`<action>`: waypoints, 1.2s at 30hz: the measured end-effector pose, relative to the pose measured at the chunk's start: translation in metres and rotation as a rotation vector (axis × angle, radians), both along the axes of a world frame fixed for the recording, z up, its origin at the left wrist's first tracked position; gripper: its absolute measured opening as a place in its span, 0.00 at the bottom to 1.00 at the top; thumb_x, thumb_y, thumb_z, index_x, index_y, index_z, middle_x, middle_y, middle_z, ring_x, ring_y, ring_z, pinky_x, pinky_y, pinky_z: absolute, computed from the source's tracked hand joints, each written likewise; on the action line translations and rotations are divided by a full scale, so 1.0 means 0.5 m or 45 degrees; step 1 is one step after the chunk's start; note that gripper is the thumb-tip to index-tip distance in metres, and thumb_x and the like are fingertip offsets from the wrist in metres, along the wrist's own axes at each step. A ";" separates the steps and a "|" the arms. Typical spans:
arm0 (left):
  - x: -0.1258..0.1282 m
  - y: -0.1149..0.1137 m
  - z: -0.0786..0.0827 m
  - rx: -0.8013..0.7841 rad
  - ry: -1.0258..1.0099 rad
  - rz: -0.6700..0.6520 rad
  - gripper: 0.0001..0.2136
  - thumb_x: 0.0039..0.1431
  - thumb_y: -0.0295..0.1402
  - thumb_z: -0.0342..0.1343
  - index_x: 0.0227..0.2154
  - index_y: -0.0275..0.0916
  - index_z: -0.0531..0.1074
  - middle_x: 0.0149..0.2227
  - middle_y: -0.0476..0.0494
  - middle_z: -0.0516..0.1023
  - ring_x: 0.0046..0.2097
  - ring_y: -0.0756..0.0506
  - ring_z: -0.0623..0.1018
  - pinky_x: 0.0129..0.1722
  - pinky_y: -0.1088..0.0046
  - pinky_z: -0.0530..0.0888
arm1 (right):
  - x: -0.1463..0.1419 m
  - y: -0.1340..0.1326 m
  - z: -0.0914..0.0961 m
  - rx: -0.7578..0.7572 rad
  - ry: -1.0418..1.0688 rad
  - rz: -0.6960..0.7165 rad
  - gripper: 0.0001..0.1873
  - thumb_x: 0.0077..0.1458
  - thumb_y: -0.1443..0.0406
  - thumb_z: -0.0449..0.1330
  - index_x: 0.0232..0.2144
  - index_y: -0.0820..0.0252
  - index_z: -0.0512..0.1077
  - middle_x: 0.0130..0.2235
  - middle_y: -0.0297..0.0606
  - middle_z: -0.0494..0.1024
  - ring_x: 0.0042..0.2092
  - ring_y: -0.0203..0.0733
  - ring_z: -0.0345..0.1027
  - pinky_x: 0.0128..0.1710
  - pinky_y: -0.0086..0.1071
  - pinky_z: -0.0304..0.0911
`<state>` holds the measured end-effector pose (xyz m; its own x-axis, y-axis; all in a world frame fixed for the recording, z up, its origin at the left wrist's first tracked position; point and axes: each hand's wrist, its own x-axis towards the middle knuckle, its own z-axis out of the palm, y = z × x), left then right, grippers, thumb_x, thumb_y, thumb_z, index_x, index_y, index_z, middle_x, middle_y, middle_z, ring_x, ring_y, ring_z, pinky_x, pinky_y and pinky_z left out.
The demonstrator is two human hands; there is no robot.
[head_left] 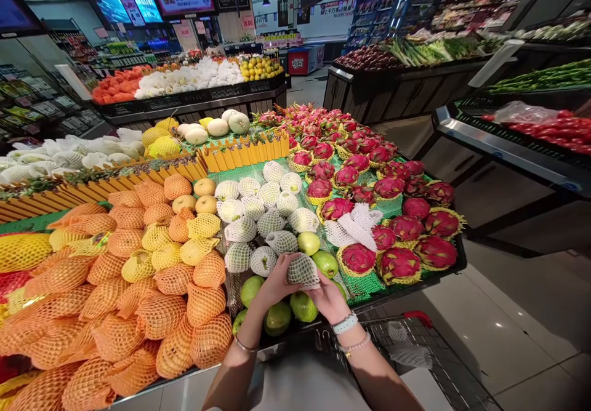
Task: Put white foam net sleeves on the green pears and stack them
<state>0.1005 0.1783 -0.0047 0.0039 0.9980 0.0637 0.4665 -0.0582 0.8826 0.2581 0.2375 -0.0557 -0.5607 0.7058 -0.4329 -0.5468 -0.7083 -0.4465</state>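
Both my hands grip one fruit wrapped in a white foam net (303, 270) above the front of a produce stand. My left hand (274, 283) curls round its left side and my right hand (329, 298) holds it from below right. Bare green fruits (302, 306) lie under and around my hands. More white-netted fruits (270, 220) are piled just behind. A heap of loose white foam nets (354, 225) lies to the right of them.
Orange-netted fruits (138, 288) fill the left of the stand, dragon fruits (392, 214) the right. A shopping trolley (415, 355) with loose nets stands at my lower right. Other produce stands (184, 85) and an aisle floor (508, 312) lie beyond.
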 end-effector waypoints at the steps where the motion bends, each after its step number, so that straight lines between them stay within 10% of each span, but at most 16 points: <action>1: -0.003 0.006 -0.005 -0.010 0.021 0.002 0.33 0.51 0.25 0.64 0.60 0.44 0.61 0.58 0.38 0.65 0.62 0.37 0.66 0.64 0.53 0.63 | -0.002 0.004 0.000 -0.034 -0.018 0.015 0.03 0.52 0.67 0.64 0.28 0.56 0.78 0.31 0.38 0.85 0.37 0.47 0.78 0.40 0.42 0.74; 12: 0.019 0.025 -0.037 -0.028 0.298 0.084 0.31 0.50 0.22 0.59 0.58 0.41 0.62 0.55 0.37 0.66 0.59 0.37 0.68 0.60 0.55 0.67 | 0.071 -0.047 0.055 -0.139 -0.029 0.088 0.07 0.51 0.63 0.62 0.27 0.60 0.78 0.34 0.43 0.84 0.41 0.44 0.78 0.51 0.39 0.70; 18: 0.038 0.022 -0.041 -0.099 0.712 0.183 0.27 0.56 0.31 0.59 0.59 0.41 0.62 0.58 0.32 0.66 0.60 0.28 0.66 0.54 0.48 0.70 | 0.134 0.031 0.110 0.741 -0.598 -0.115 0.21 0.58 0.53 0.56 0.47 0.56 0.76 0.51 0.47 0.79 0.55 0.53 0.70 0.59 0.53 0.61; 22: 0.053 0.010 -0.057 -0.072 0.801 0.235 0.29 0.61 0.36 0.56 0.64 0.39 0.58 0.59 0.26 0.66 0.61 0.24 0.66 0.54 0.43 0.69 | 0.164 0.151 0.078 1.242 -1.517 -0.600 0.24 0.53 0.54 0.60 0.50 0.59 0.73 0.62 0.54 0.65 0.65 0.64 0.48 0.62 0.61 0.46; 25: 0.054 -0.013 -0.056 0.039 0.715 0.283 0.30 0.63 0.39 0.54 0.67 0.44 0.53 0.62 0.29 0.64 0.63 0.26 0.64 0.57 0.41 0.67 | 0.184 0.211 0.039 1.459 -1.981 -0.662 0.21 0.56 0.55 0.56 0.46 0.62 0.75 0.51 0.60 0.73 0.57 0.67 0.57 0.54 0.63 0.53; 36: 0.058 -0.077 0.024 0.260 -0.091 0.517 0.14 0.68 0.38 0.48 0.53 0.44 0.67 0.54 0.38 0.72 0.57 0.38 0.72 0.58 0.55 0.70 | 0.169 0.114 0.110 1.486 -1.285 -0.701 0.12 0.57 0.55 0.59 0.37 0.56 0.76 0.39 0.43 0.80 0.43 0.50 0.71 0.46 0.43 0.66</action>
